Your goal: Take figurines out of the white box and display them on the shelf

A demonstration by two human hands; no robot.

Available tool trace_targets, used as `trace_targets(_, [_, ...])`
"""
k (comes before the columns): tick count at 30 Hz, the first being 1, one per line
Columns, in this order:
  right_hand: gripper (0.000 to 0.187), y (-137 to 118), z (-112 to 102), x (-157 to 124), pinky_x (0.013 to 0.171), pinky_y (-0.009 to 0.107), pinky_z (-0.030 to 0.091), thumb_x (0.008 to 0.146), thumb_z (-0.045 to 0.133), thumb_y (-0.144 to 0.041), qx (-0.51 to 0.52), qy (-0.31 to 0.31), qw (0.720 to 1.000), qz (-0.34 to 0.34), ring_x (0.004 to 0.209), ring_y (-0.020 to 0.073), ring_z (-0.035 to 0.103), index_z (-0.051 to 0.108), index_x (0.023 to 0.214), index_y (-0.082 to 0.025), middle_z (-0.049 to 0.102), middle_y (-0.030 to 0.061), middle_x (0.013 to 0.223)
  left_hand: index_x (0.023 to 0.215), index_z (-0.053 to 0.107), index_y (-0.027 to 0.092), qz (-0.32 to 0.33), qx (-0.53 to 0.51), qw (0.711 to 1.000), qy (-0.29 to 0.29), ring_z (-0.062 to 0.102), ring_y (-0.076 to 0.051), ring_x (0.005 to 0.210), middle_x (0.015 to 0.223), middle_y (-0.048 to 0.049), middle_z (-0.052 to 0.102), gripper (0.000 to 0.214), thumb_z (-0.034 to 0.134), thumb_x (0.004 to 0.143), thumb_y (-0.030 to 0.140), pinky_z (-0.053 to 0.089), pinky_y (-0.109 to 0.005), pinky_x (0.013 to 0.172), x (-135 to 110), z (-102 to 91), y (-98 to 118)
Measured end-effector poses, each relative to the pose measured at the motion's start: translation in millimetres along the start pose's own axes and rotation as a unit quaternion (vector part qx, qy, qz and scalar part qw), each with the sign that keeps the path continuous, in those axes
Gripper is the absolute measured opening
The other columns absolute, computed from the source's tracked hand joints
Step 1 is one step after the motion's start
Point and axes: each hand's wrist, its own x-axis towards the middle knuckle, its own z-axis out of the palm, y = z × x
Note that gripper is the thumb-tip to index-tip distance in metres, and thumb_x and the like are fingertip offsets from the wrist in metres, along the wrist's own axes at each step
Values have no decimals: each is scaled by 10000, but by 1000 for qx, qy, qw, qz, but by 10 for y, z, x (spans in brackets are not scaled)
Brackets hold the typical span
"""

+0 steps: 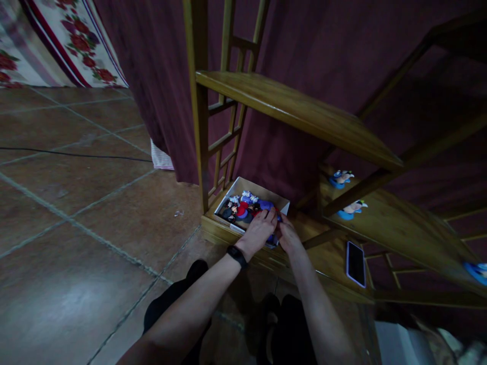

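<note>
An open cardboard box (279, 196) with white outer sides stands on the low shelf of a wooden rack, full of small toy figurines (243, 208) in red, blue, black and white. My left hand (262, 228), a black band on its wrist, reaches over the front edge with fingers bent down among the figurines at the right end. Beside it, almost touching, my right hand (287, 233) is curled at the box's right corner. Bits of blue and red show around the fingertips. What either hand grips is hidden by the fingers.
The wooden rack (297, 106) has an upper board overhanging the box's right side. Small blue-based figurines (348, 209) stand on the right-hand shelf. A phone (355, 263) lies on the low shelf. Behind hangs a maroon curtain (160, 91). A black cable (76, 153) crosses the tiled floor.
</note>
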Motion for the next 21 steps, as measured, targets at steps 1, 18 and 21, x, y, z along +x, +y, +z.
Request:
trace_targets(1, [434,-6,0,-6,669,274,494,543,608,-116,0,0,1000,2,738,161,621,619,957,-246,682,-24,833,1264,444,90,-2,-6,1000,1,468,-247,1129,1320,-172,451,477,357,800,28,394,-391,939,1,-4,-1])
trace_targets(18, [325,-103,86,-30,731,271,481,578,727,-288,-55,16,998,12,768,144,615,653,885,-208,669,11,826,680,656,136,-430,-655,612,108,575,-120,585,603,6,628,197,753,512,101,468,-239,619,177,218,-479])
trace_targets(21, [308,-92,62,-31,749,280,477,603,712,-339,-76,11,997,3,794,148,613,671,876,-201,669,26,868,673,632,120,-472,-695,536,91,588,-113,563,597,-10,626,230,772,494,88,471,-228,585,170,162,-466])
